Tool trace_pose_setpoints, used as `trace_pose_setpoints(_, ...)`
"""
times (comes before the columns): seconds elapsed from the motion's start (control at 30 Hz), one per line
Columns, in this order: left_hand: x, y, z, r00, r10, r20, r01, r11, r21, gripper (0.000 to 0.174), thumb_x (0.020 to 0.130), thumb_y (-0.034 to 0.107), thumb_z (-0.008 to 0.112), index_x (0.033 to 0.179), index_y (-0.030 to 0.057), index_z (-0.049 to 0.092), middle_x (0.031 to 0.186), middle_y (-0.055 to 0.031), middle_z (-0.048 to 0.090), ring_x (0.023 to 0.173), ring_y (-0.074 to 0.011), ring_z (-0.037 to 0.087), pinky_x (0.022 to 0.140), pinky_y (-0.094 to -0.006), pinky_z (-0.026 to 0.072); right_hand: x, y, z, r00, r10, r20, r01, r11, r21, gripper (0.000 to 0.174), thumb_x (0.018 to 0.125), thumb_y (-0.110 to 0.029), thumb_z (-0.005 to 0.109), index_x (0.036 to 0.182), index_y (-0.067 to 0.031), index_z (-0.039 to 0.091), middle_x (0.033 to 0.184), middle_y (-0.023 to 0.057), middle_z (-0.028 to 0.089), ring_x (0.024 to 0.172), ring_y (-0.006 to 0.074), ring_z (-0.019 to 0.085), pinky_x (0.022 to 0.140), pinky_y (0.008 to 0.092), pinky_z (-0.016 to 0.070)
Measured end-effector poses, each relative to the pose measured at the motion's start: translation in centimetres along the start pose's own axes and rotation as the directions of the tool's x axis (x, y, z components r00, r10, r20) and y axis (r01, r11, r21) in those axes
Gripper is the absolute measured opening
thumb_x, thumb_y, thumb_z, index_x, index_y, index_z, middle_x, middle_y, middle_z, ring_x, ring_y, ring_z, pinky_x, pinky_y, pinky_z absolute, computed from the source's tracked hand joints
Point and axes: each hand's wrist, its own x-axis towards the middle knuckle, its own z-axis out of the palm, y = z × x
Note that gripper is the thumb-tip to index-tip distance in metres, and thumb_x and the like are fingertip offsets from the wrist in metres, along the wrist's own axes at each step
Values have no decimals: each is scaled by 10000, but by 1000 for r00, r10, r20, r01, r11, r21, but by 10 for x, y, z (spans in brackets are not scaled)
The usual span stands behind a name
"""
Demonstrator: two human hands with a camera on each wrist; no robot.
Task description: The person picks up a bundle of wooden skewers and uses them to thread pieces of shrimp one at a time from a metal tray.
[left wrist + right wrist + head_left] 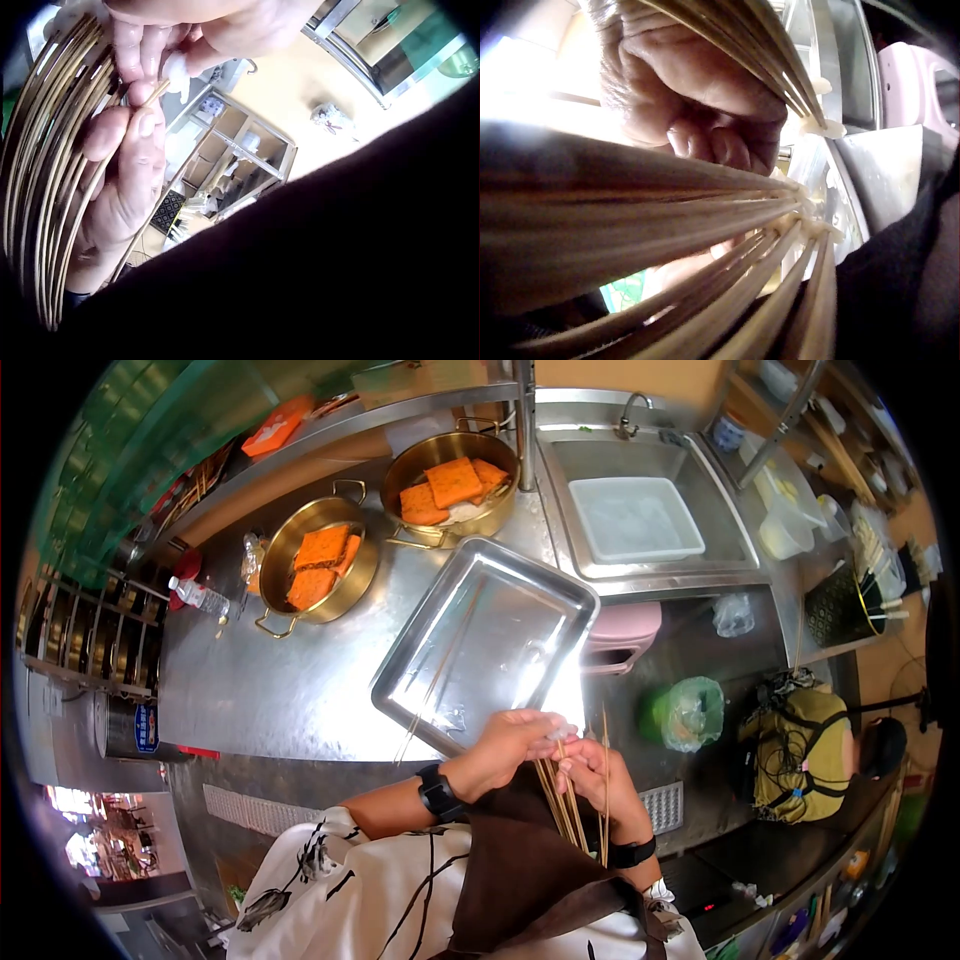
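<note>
In the head view, both hands meet over the near edge of a metal tray (520,635). My left hand (512,745) pinches a small soft white piece of food (177,73) between thumb and finger. My right hand (606,785) pinches a thin bamboo skewer (159,93), whose tip is right at that white piece. A bundle of bamboo skewers (562,805) fans out beneath the hands, pale pieces (804,217) on the upper ends. Another skewer (174,184) sticks out beside the right hand. Several thin skewers (436,680) lie across the tray's left side.
Two brass-coloured pots (368,568) with orange blocks (322,548) stand behind the tray on the steel counter (220,690). To the right is a sink (600,452) holding a white basin (645,550). A pink stool (628,632) and green bin (690,715) stand below.
</note>
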Motion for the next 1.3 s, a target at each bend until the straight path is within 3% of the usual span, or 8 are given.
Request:
trace_pose_setpoints(0.27,-4,-2,-7,999,33,-18,-32,999,25,237,867,186,632,978,-23,629,918,-103,655,780,-139,621,723,-245,505,6,10,1,1000,5,15,-5,1000,18,114,912,-52,525,1014,-32,570,737,18,578,626,65,528,513,183,370)
trace_pose_setpoints(0.43,-5,1,-9,999,16,-46,-12,997,83,175,913,129,557,995,-13,619,1003,-130,655,905,-188,637,788,-290,517,7,-1,1,998,53,-19,-54,997,-49,120,917,-34,492,1023,-18,547,769,53,607,516,58,476,458,181,346)
trace_pose_setpoints(0.87,9,8,-58,995,95,-27,-81,939,333,226,912,180,563,1008,-24,581,883,-73,648,716,-145,634,664,-240,506,23,10,-5,980,-63,-186,124,932,339,147,948,-85,339,942,-19,471,728,167,610,376,102,415,379,215,317)
trace_pose_setpoints(0.93,26,1,-92,840,521,-151,-195,551,811,216,865,137,595,1002,-29,574,921,-94,637,755,-215,627,687,-299,495,23,7,-4,982,-57,-182,110,949,295,168,958,-96,335,941,-15,481,733,165,610,384,113,430,390,221,334)
trace_pose_setpoints(0.97,30,2,-103,840,520,-153,-195,553,810,216,865,137,595,1002,-29,574,921,-94,637,755,-215,627,687,-299,495,24,8,-3,982,-55,-181,108,950,294,168,958,-96,335,941,-15,481,733,165,610,384,113,430,390,221,334)
trace_pose_setpoints(1.03,33,14,-120,423,895,140,39,-172,984,234,790,99,638,987,-10,579,950,-131,611,854,-297,597,745,-376,470,26,10,2,990,1,-143,17,992,123,189,965,-105,328,969,-6,490,752,167,618,421,137,494,413,225,381)
trace_pose_setpoints(1.13,46,18,-152,615,784,-81,219,-71,973,214,761,116,659,943,15,609,934,-166,607,901,-336,577,777,-410,465,27,2,7,996,29,-81,-15,987,162,201,969,-107,325,1006,-3,493,778,169,628,480,164,564,437,230,426)
trace_pose_setpoints(1.3,52,19,-166,624,757,-194,213,74,974,139,797,137,634,854,15,667,827,-168,623,826,-324,603,724,-397,485,27,0,7,998,37,-59,-28,988,155,204,975,-115,325,1020,-3,490,820,182,634,535,194,611,462,249,465)
